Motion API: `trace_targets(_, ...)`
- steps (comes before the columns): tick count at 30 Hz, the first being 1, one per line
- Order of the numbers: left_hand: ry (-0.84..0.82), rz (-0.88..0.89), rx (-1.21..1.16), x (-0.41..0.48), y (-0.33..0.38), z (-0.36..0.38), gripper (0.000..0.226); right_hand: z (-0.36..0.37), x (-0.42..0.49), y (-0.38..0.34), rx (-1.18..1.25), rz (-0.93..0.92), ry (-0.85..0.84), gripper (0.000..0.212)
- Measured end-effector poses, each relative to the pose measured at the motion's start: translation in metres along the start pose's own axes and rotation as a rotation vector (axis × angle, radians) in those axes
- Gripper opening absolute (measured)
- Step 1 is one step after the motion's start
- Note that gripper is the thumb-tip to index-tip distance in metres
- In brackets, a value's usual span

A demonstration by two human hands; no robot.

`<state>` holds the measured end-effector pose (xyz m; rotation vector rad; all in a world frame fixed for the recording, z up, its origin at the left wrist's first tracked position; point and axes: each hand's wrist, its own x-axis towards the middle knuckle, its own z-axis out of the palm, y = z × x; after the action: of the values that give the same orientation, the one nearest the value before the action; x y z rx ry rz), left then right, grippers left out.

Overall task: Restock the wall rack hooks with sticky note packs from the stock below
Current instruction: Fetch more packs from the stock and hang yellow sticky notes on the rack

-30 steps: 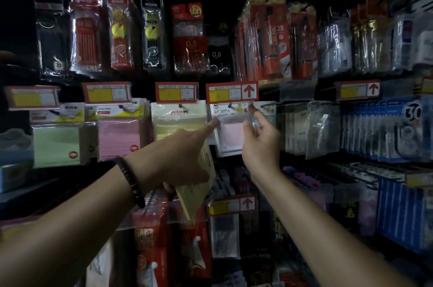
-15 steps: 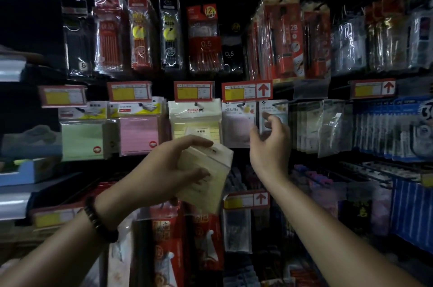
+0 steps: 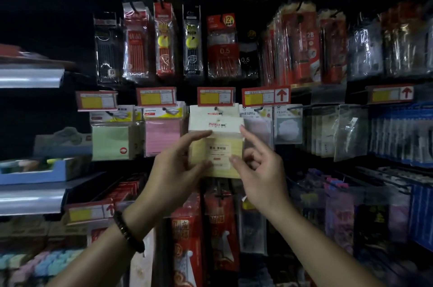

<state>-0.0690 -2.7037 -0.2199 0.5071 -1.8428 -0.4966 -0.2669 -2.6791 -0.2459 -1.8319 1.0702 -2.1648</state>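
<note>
A pale yellow sticky note pack (image 3: 216, 146) with a white header card is held upright in front of the wall rack, just below a matching yellow pack (image 3: 206, 111) that hangs on a hook. My left hand (image 3: 173, 169) grips the pack's left edge, index finger along the top of the notes and thumb on its front. My right hand (image 3: 257, 169) pinches the right edge between thumb and fingers. The hook itself is mostly hidden behind the header cards.
Green (image 3: 110, 141) and pink (image 3: 162, 136) sticky note packs hang to the left, pastel shaped notes (image 3: 287, 127) to the right. Pen and lead packs (image 3: 222, 50) hang above, red packs (image 3: 220, 228) below. Grey shelves (image 3: 30, 78) jut out at left, with red price tags (image 3: 215, 97).
My left hand raised the yellow pack from hip height up to the hook row and turned it upright. My right hand left the pastel packs and came left to take its right edge.
</note>
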Motion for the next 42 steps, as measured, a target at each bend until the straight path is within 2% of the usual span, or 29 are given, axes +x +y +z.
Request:
trace_targets(2, 0.038, 0.026, 0.144, 0.005, -0.006, -0.005, 0.067, 0.002, 0.009, 0.0, -0.017, -0.017, 0.033, 0.066)
trace_targets(7, 0.093, 0.13, 0.339, 0.019, -0.015, -0.007, 0.077, 0.007, 0.025, 0.008, -0.119, -0.107, 0.038, 0.061)
trace_targets(14, 0.141, 0.203, 0.413, 0.034, -0.018, -0.005, 0.079, 0.015, 0.041, 0.011, -0.202, -0.204, 0.121, 0.063)
trace_targets(21, 0.111, 0.135, 0.479, 0.044, -0.017, -0.009, 0.079, 0.021, 0.048, 0.009, -0.24, -0.149, 0.14, 0.059)
trace_targets(25, 0.056, 0.074, 0.441, 0.045, -0.013, -0.01, 0.077, 0.022, 0.047, 0.006, -0.241, -0.121, 0.131, 0.059)
trace_targets(33, 0.086, 0.103, 0.45, 0.049, -0.005, -0.013, 0.078, 0.021, 0.05, 0.0, -0.241, -0.117, 0.139, 0.058)
trace_targets(42, -0.027, -0.061, 0.451, 0.047, 0.0, -0.01, 0.079, 0.018, 0.055, 0.008, -0.336, 0.0, 0.04, 0.059)
